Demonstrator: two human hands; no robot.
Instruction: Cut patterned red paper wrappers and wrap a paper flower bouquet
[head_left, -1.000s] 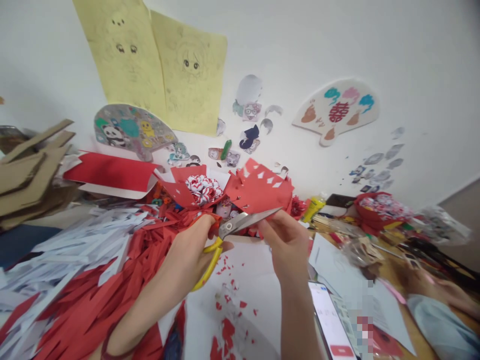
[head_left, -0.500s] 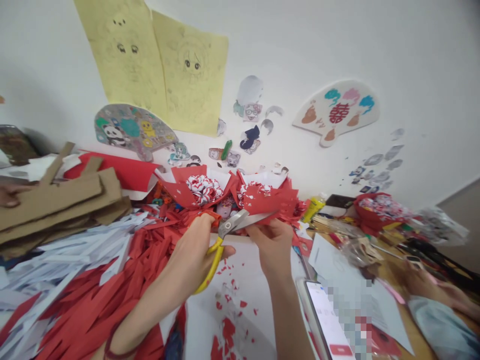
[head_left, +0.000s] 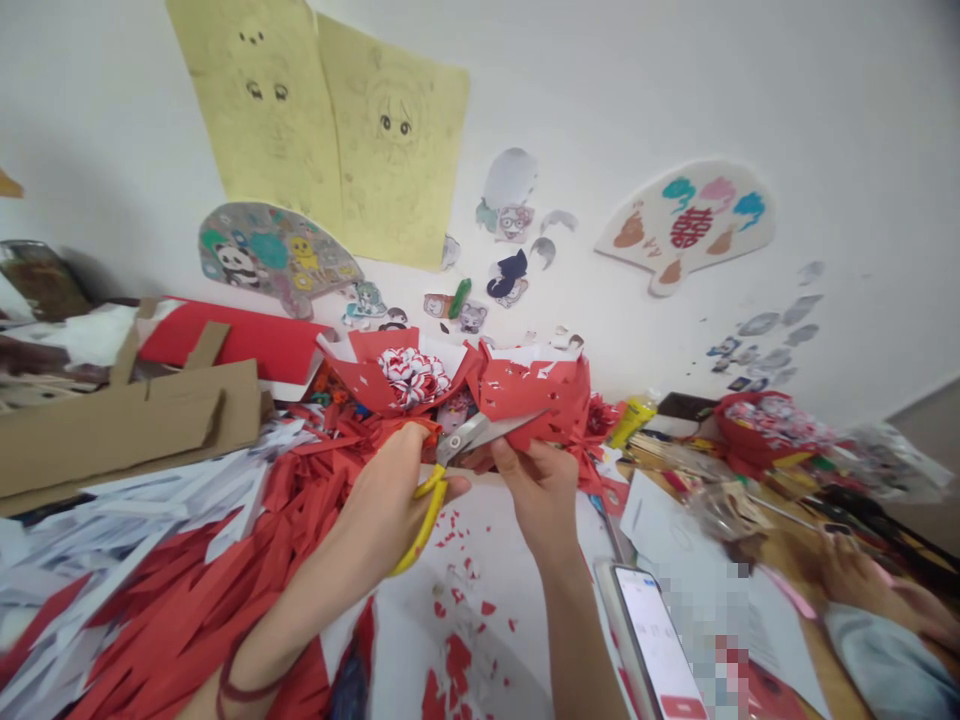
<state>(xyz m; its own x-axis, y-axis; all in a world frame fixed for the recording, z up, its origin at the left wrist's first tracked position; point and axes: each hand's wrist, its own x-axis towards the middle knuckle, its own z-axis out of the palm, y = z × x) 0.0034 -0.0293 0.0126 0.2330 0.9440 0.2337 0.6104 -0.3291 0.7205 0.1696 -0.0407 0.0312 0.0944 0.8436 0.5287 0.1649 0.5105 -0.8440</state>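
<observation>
My left hand [head_left: 390, 490] is closed around the yellow handle of a pair of scissors [head_left: 465, 436]. Their metal blades point right, along the lower part of a piece of red paper [head_left: 534, 396] with small cut-out holes. My right hand [head_left: 544, 485] pinches this red paper at its lower edge, thumb close under the blades. The paper partly hides what stands behind it. Below both hands lies a white sheet [head_left: 405, 630] scattered with small red paper scraps [head_left: 457, 660].
Left are heaps of red paper strips [head_left: 225, 580], white paper strips [head_left: 127, 540] and cardboard [head_left: 150, 420]. A paper-flower bouquet [head_left: 412, 375] stands against the wall. Right are a phone [head_left: 656, 640], a yellow bottle [head_left: 634, 418] and another person's hand [head_left: 859, 580].
The red paper has straightened up and shows its holes more clearly, covering the flowers behind. The scissors' blades have shifted slightly. At left, the cardboard has shifted and the other person's hand has drawn back.
</observation>
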